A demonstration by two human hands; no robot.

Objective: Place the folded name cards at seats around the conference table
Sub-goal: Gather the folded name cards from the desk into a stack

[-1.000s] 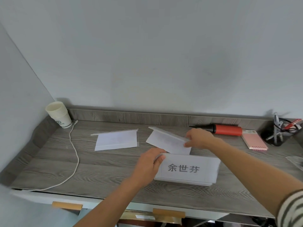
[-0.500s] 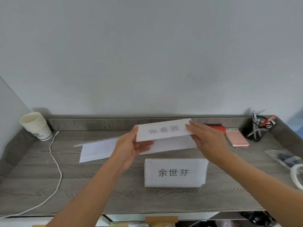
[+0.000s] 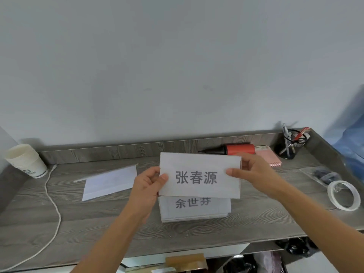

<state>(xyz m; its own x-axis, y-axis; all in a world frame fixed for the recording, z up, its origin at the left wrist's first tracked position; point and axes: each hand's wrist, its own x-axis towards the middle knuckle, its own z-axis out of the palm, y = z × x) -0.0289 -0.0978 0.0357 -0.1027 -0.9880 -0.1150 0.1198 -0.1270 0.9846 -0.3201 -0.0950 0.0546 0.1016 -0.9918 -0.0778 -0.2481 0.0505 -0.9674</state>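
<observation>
Fingers: the left hand [image 3: 146, 185] pinches the left edge of the held name card [image 3: 200, 175], thumb on the printed face and the other fingers behind it; the right hand [image 3: 254, 174] pinches the right edge the same way, thumb in front.
Table: grey wood-grain table [image 3: 98, 223] with a low raised back rim, set against a plain pale wall.
Held name card: white, folded, lifted clear of the table, printed face turned toward the camera, reading 张春源; its lower edge overlaps the top of the stack below it in view.
Stack of name cards: a pile of white folded cards [image 3: 194, 209] lies on the table just under the held one, top card reading 余世芬.
Loose card: another white folded card [image 3: 109, 182] lies on the table left of the hands, apart from the stack, blank side up.
Paper cups: a nested stack [image 3: 25, 160] stands at the far left corner.
Tape roll: a clear roll [image 3: 343, 195] lies flat near the right edge.
Cable: a white cord [image 3: 56, 205] runs from beside the cups toward the front edge.
Pump: a red and black hand pump [image 3: 232, 149] lies along the back rim.
Notepad: pink, spiral-bound [image 3: 268, 157], just right of the pump.
Pen holder: a black mesh cup [image 3: 290, 143] with pens, at the back right.
</observation>
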